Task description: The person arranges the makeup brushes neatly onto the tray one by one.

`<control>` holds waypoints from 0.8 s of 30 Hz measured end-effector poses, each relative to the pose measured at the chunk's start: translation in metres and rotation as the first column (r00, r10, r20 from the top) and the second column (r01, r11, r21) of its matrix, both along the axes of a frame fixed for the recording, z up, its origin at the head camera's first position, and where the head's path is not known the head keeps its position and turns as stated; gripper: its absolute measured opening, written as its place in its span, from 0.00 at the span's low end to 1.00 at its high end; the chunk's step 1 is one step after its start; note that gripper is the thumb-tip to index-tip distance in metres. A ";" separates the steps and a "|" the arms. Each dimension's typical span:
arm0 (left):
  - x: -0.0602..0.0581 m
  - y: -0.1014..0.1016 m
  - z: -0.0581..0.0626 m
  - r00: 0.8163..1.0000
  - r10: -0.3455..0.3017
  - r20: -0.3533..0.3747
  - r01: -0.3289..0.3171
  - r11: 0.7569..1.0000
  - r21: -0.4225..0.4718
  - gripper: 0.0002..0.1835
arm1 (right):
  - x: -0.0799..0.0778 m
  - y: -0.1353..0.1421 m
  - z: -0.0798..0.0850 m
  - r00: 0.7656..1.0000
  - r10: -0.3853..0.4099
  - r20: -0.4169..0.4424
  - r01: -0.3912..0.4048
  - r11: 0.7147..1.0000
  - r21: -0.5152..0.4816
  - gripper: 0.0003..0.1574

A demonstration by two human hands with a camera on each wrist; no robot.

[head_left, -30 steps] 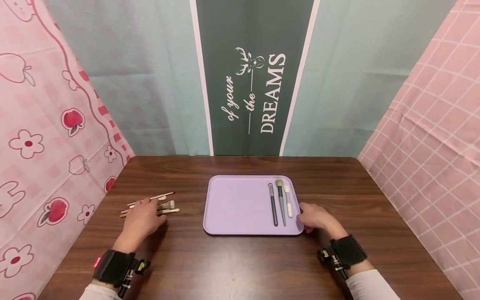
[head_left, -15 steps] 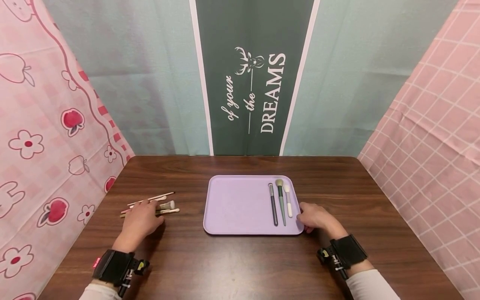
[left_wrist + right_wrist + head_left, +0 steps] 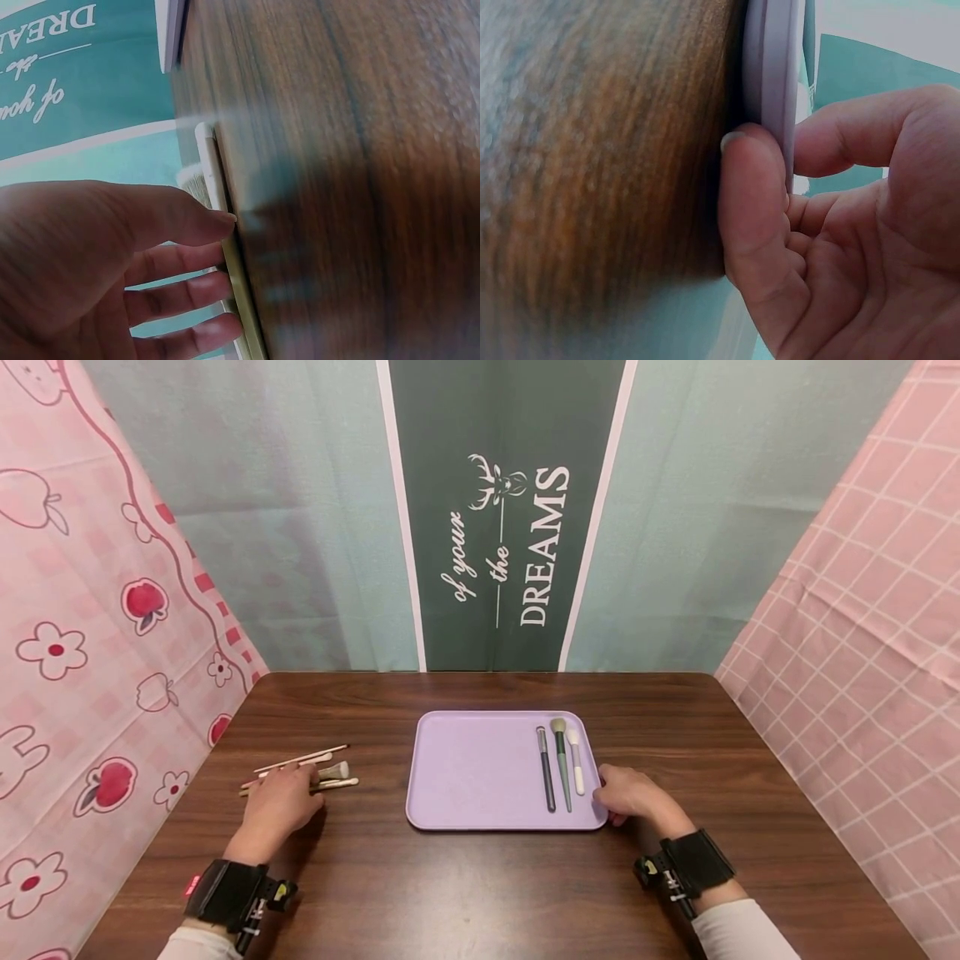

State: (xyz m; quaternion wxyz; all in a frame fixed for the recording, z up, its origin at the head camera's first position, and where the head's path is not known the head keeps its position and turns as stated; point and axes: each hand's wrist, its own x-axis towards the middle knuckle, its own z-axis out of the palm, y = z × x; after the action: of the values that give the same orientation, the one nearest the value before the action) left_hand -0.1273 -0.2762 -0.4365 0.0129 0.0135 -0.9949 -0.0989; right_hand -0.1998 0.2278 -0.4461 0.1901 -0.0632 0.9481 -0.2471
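Observation:
My left hand (image 3: pixel 281 802) is over a loose group of makeup brushes at the table's left. In the left wrist view its thumb and fingertips are at the olive handle of a pale-tipped makeup brush (image 3: pixel 211 161), pinching it low over the wood. Partly behind that brush is a wider, flat-headed brush (image 3: pixel 335 770); thin pale brushes (image 3: pixel 303 758) lie just beyond the hand. At the right, my right hand (image 3: pixel 633 792) grips the near right corner of a lilac tray (image 3: pixel 480 768), fingers under its rim (image 3: pixel 776 82) and thumb above.
On the tray's right side lie a dark brush (image 3: pixel 547 772), a green brush (image 3: pixel 562 764) and a white brush (image 3: pixel 576 764), side by side. The brown wooden table (image 3: pixel 487 893) ends at a green curtain (image 3: pixel 315 527) behind, with pink cloths on both sides.
My left thumb and fingers have drawn slightly closer together on the brushes, the hand shifting a little left. My right hand and the tray have kept their place.

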 end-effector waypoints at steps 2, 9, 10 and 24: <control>0.000 0.000 0.000 1.000 0.000 0.006 0.000 1.000 -0.002 0.10 | 0.000 0.000 0.000 1.000 0.001 -0.003 -0.001 1.000 0.002 0.03; 0.000 -0.001 -0.002 1.000 -0.013 -0.023 0.012 1.000 -0.026 0.09 | 0.000 0.000 0.000 1.000 0.000 -0.001 0.000 1.000 0.001 0.02; 0.000 -0.001 -0.003 0.999 -0.015 -0.028 0.014 0.999 -0.029 0.09 | 0.000 0.000 0.000 1.000 -0.001 -0.001 0.001 1.000 0.000 0.02; -0.003 -0.007 -0.005 0.997 -0.065 -0.028 0.064 0.997 -0.030 0.08 | 0.001 0.001 -0.002 1.000 0.000 -0.011 0.000 1.000 0.004 0.02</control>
State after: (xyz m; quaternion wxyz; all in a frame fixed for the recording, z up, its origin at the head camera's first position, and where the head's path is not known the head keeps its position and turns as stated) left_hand -0.1303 -0.2829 -0.4419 0.0245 -0.0202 -0.9959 -0.0849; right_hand -0.1988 0.2284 -0.4479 0.1849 -0.0640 0.9496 -0.2447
